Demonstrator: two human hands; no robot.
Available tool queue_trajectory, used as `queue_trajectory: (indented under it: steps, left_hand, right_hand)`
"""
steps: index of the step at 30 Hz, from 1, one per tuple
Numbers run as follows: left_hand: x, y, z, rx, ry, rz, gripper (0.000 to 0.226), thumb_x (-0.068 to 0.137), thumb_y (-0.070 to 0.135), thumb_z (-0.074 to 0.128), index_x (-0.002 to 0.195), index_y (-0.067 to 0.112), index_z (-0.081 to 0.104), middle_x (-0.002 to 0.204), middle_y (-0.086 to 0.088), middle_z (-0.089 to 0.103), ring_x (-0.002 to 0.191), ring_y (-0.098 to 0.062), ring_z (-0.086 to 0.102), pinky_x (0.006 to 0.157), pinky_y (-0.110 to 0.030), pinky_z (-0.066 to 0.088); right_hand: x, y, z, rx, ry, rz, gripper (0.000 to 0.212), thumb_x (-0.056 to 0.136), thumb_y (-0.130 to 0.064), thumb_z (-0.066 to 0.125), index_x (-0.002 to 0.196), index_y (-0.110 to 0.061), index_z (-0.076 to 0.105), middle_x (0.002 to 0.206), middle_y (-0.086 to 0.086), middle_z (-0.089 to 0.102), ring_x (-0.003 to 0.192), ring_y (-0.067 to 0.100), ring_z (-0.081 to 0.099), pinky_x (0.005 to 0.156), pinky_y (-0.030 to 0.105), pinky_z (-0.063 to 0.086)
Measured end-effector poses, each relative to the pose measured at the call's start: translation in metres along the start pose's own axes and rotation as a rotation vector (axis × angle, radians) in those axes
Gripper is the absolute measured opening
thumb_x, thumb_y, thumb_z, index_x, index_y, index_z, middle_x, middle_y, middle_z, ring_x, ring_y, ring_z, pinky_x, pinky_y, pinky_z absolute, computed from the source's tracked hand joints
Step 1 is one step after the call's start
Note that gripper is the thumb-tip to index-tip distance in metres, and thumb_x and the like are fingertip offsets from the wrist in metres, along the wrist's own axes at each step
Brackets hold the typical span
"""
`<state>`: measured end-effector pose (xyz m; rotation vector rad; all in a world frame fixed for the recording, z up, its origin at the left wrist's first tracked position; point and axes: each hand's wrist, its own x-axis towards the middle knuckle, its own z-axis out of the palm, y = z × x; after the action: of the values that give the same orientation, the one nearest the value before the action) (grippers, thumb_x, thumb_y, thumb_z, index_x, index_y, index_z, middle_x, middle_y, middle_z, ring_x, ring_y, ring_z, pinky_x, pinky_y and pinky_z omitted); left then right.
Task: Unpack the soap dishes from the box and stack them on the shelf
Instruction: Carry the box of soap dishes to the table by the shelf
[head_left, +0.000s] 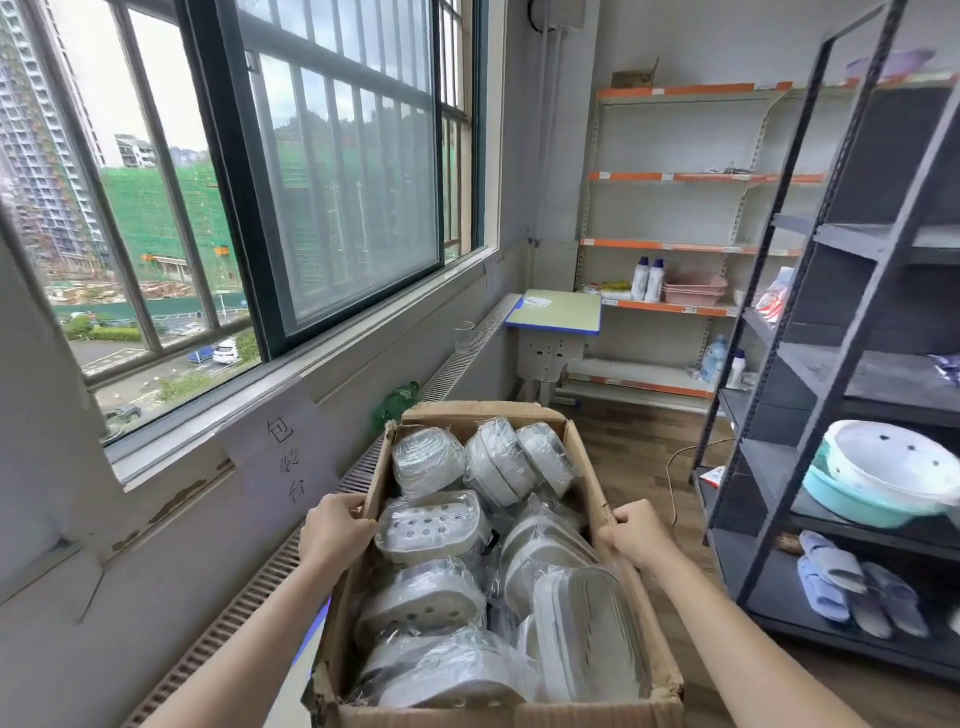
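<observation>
Box (592, 499) of wrapped soap dishes (434, 522) at lower centre; left hand (335, 527) and right hand (636, 535) curl over its side walls. Torn cardboard could buckle, spilling dishes before the dark shelf (831, 374) at right.

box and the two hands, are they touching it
Touching. The head view shows the left hand curled over the left wall of the box and the right hand gripping its right wall, with no gap at either rim.
</observation>
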<state>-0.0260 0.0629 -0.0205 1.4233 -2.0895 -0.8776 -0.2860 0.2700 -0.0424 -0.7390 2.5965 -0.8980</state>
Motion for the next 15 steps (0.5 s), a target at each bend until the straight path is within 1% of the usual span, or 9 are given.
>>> queue_trajectory:
  steps: [1,3,4,5,7,9,12,13,15]
  left_hand:
    - [-0.004,0.006,0.007,-0.002,-0.014,0.021,0.028,0.071,0.008,0.066,0.062,0.030,0.052,0.075,-0.001,0.059,0.080,-0.024,0.053,0.075,-0.033,0.047]
    - [-0.010,0.019,0.021,-0.008,-0.029,0.044,0.021,0.071,0.008,0.066,0.077,0.028,0.066,0.076,-0.004,0.064,0.081,-0.024,0.055,0.070,-0.032,0.043]
    - [-0.013,0.026,0.030,-0.010,-0.032,0.055,0.022,0.070,0.007,0.067,0.081,0.027,0.069,0.077,-0.004,0.066,0.082,-0.024,0.057,0.069,-0.032,0.043]
    - [-0.015,0.032,0.039,-0.011,-0.034,0.063,0.023,0.069,0.007,0.066,0.080,0.027,0.069,0.076,-0.005,0.067,0.084,-0.026,0.060,0.070,-0.032,0.044]
    - [-0.018,0.046,0.060,-0.008,-0.035,0.073,0.023,0.067,0.007,0.065,0.071,0.029,0.062,0.077,-0.007,0.070,0.086,-0.028,0.062,0.070,-0.032,0.046]
    - [-0.021,0.064,0.083,-0.040,-0.040,0.070,0.023,0.066,0.006,0.064,0.069,0.029,0.060,0.074,-0.009,0.070,0.081,-0.029,0.062,0.065,-0.032,0.045]
    - [-0.025,0.094,0.116,-0.080,-0.056,0.102,0.017,0.061,0.012,0.060,0.066,0.028,0.063,0.059,-0.003,0.061,0.067,-0.026,0.059,0.059,-0.032,0.044]
    - [-0.027,0.105,0.126,-0.090,-0.055,0.106,0.018,0.061,0.011,0.059,0.066,0.027,0.066,0.057,-0.002,0.060,0.065,-0.024,0.059,0.058,-0.031,0.044]
    - [-0.028,0.123,0.147,-0.111,-0.054,0.122,0.021,0.061,0.012,0.056,0.071,0.022,0.070,0.062,-0.007,0.063,0.066,-0.024,0.059,0.056,-0.029,0.040]
  right_hand:
    - [-0.001,0.009,-0.006,0.009,0.014,0.012,0.041,0.071,-0.008,0.063,0.040,-0.014,0.036,0.047,0.000,0.031,0.059,0.022,0.034,0.048,0.031,0.019]
    - [0.001,0.026,-0.020,0.051,0.044,0.032,0.044,0.071,-0.007,0.063,0.034,-0.012,0.038,0.046,0.000,0.029,0.055,0.021,0.031,0.049,0.031,0.018]
    - [0.001,0.034,-0.027,0.058,0.056,0.036,0.044,0.071,-0.007,0.063,0.035,-0.012,0.038,0.046,0.000,0.029,0.054,0.021,0.031,0.049,0.030,0.018]
    - [0.002,0.041,-0.035,0.051,0.065,0.042,0.044,0.073,-0.008,0.063,0.038,-0.013,0.036,0.048,0.000,0.030,0.053,0.020,0.031,0.049,0.030,0.019]
    - [0.006,0.058,-0.052,0.018,0.092,0.046,0.040,0.075,-0.011,0.062,0.046,-0.015,0.034,0.050,0.000,0.033,0.051,0.017,0.032,0.048,0.028,0.020]
    - [0.014,0.080,-0.070,0.026,0.102,0.036,0.038,0.075,-0.010,0.061,0.048,-0.016,0.035,0.050,-0.001,0.035,0.052,0.016,0.034,0.049,0.029,0.020]
    - [0.031,0.115,-0.097,0.075,0.124,0.024,0.034,0.073,-0.005,0.061,0.050,-0.015,0.038,0.051,-0.001,0.035,0.055,0.017,0.035,0.053,0.030,0.020]
    - [0.037,0.124,-0.105,0.086,0.137,0.022,0.031,0.072,-0.004,0.061,0.052,-0.014,0.040,0.052,0.000,0.035,0.056,0.018,0.035,0.053,0.031,0.019]
    - [0.050,0.140,-0.122,0.108,0.159,0.004,0.031,0.072,-0.003,0.061,0.052,-0.014,0.040,0.052,0.000,0.033,0.056,0.018,0.034,0.052,0.031,0.018]
